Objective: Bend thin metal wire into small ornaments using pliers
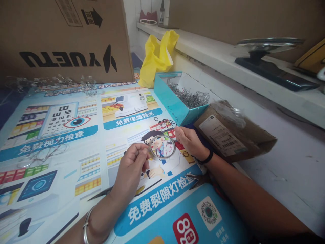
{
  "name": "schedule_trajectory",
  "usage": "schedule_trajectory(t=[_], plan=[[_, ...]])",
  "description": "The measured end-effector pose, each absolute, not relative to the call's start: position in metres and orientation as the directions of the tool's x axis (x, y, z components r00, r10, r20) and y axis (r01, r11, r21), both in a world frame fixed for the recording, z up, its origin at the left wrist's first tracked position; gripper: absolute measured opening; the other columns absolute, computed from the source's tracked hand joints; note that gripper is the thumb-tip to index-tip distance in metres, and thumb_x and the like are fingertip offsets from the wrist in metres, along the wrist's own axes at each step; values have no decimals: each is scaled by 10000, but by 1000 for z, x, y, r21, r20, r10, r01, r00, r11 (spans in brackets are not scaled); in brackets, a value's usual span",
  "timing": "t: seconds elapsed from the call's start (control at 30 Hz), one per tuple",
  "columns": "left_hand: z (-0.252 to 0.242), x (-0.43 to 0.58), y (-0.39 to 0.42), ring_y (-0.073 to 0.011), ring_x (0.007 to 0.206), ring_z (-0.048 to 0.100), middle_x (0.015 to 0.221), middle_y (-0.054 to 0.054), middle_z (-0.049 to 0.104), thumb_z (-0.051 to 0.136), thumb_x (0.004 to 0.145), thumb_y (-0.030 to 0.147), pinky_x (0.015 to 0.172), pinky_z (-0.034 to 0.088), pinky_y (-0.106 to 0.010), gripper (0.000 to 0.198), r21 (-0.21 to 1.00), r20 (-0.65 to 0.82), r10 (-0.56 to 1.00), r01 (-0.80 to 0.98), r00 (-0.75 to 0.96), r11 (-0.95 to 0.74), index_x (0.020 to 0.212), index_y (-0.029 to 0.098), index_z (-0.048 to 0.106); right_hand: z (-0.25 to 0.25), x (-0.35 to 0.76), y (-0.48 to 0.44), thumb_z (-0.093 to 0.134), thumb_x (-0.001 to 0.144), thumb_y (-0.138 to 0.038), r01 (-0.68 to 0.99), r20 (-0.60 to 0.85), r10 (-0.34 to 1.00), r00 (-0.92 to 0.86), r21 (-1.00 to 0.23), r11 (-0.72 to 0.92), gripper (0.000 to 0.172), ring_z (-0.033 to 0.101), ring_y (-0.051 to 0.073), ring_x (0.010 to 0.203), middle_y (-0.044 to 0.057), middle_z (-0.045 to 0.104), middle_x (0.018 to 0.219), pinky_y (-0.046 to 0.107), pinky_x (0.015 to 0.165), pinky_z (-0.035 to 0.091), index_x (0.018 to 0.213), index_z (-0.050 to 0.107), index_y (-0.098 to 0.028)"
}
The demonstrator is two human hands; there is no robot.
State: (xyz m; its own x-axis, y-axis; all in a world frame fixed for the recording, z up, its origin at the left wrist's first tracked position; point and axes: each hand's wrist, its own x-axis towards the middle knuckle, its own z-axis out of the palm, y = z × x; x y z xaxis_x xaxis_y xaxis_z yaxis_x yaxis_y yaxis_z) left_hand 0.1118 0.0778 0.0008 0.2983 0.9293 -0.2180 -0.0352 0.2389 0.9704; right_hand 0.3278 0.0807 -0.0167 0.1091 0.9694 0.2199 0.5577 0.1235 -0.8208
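Above the poster [63,152], a round lens [162,146] sat between fingertips; the left hand [132,166] pinched its left rim; the right hand [189,142] met its right edge (grip unclear).

A poster [76,159] covers the table. Over its middle the left hand [132,162] pinches a round lens [162,146], with the right hand [189,140] just beside it on the right. Small rings [165,123] lie behind the lens, before an open box [169,100] with wire pieces [190,96] in it. A bag [156,57] sits behind the box and a parcel [233,135] against its right. A carton [63,37] stands at the far left, with wire frames [58,83] before it.
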Motion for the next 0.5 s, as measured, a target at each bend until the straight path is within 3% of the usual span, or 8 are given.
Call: schedule_trajectory(t=[0.5], plan=[[0, 112, 78, -62, 519, 455, 695, 31, 535, 543, 825, 343, 478, 377, -172, 159, 969, -224, 929, -37, 294, 245, 897, 203, 565, -12, 326, 81, 270, 913, -552, 630, 238, 967, 85, -765, 133, 486, 299, 103, 494, -30, 336, 525, 257, 482, 211, 569, 315, -211]])
